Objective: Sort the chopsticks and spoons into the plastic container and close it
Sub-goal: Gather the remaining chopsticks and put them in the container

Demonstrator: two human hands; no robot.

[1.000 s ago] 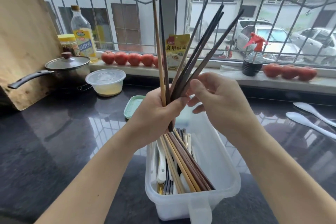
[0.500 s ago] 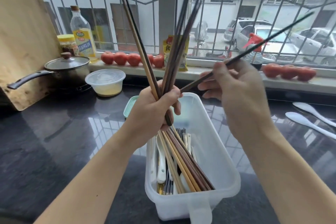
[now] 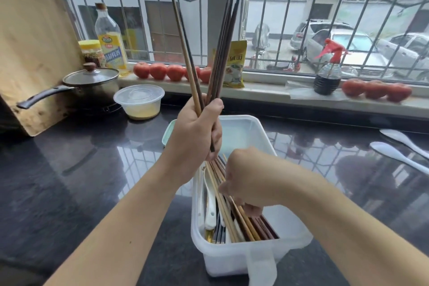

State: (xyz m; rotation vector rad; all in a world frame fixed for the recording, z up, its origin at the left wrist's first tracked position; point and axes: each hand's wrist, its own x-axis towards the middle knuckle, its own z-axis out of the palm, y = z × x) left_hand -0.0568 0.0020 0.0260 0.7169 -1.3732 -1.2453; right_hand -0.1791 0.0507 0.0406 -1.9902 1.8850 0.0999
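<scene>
The left hand (image 3: 195, 132) grasps a bunch of chopsticks (image 3: 220, 53) upright above the box (image 3: 299, 239), their tips fanned toward the window: two lean left and about four dark ones stand together on the right. The right hand (image 3: 246, 181) is down in the box with its fingers curled onto the laid chopsticks (image 3: 243, 220); whether it pinches one cannot be told.

The open white plastic box stands at the worktop's (image 3: 69, 181) near edge. In it lie pale and dark chopsticks lengthwise, too overlapped to count, with at least one white spoon (image 3: 210, 199) along the left wall. A green lid (image 3: 167, 131) lies just behind the box.

Two white spoons (image 3: 399, 153) lie at the worktop's right edge.

On the sill (image 3: 267, 93) stand five tomatoes (image 3: 160, 71) left and three tomatoes (image 3: 376, 89) right, an oil bottle (image 3: 111, 39) with a yellow label too blurred to read, a yellow-lidded jar (image 3: 91, 52), a yellow packet (image 3: 236, 65) with Chinese writing, and a red-topped spray bottle (image 3: 328, 69).

At the back left, a lidded pot (image 3: 92, 83), a lidded tub (image 3: 139, 101) holding something yellow, and a board (image 3: 30, 42).
</scene>
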